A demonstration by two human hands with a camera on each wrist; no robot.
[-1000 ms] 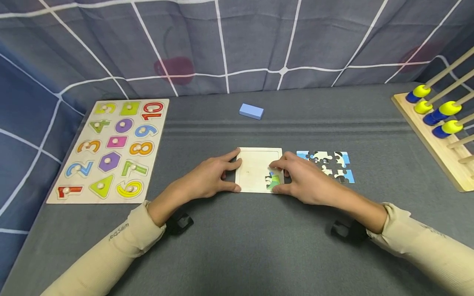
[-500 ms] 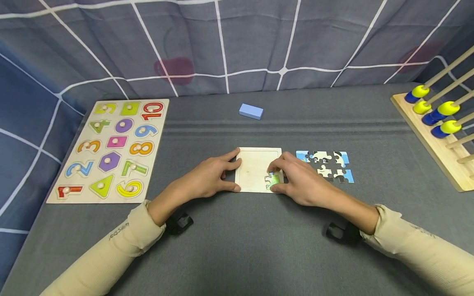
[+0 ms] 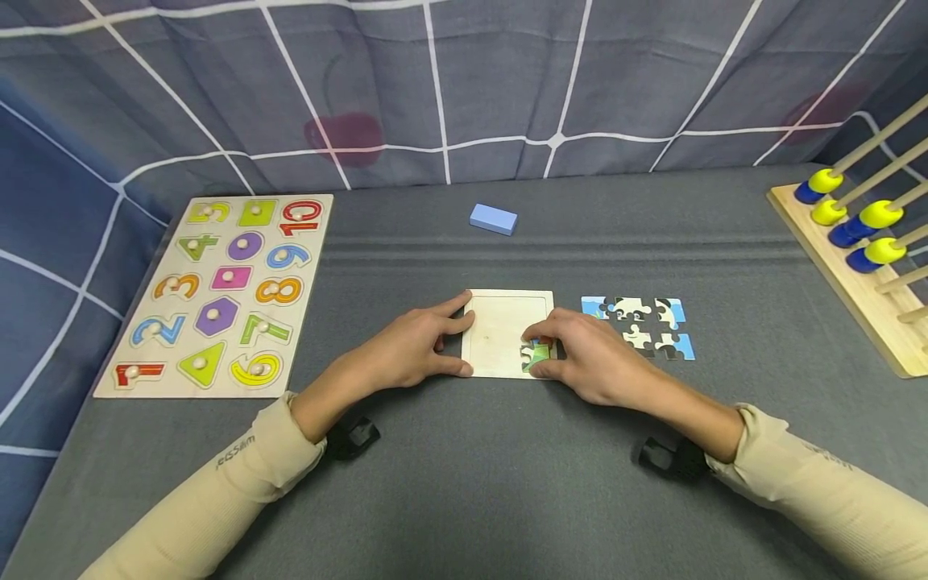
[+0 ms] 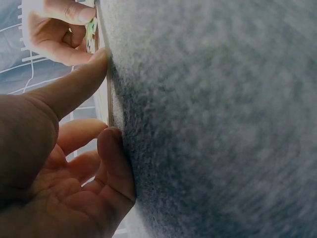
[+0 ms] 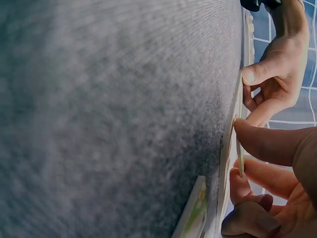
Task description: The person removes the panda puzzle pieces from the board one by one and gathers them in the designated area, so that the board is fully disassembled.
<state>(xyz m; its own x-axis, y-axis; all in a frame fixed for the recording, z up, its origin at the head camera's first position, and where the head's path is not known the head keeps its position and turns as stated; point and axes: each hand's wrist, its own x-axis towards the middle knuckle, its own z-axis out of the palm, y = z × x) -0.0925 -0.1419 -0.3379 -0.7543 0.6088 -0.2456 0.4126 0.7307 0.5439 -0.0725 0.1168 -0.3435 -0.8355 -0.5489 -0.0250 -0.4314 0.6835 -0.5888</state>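
A shallow square wooden puzzle tray [image 3: 495, 324] lies on the table between my hands. My left hand [image 3: 409, 348] holds its left side, with the thumb at the near corner and the fingertips along the edge. A green jigsaw piece [image 3: 538, 355] with some black and white print is at the tray's near right corner. My right hand [image 3: 598, 356] pinches that piece between thumb and fingers; the fingers partly cover it. In the right wrist view, the piece's thin edge [image 5: 241, 166] shows between thumb and fingertips. Several panda jigsaw pieces [image 3: 632, 308] lie right of the tray.
A number-and-shape peg board [image 3: 230, 322] lies at the left. A blue block [image 3: 494, 219] rests behind the tray. On the right stands a wooden base [image 3: 855, 278] with rods and yellow and blue beads. A dark grid-patterned cloth [image 3: 500, 89] hangs behind the table.
My right hand has shifted slightly left, and its fingertips have drawn closer over the green jigsaw piece at the tray's corner. My left hand and the tray stay in place.
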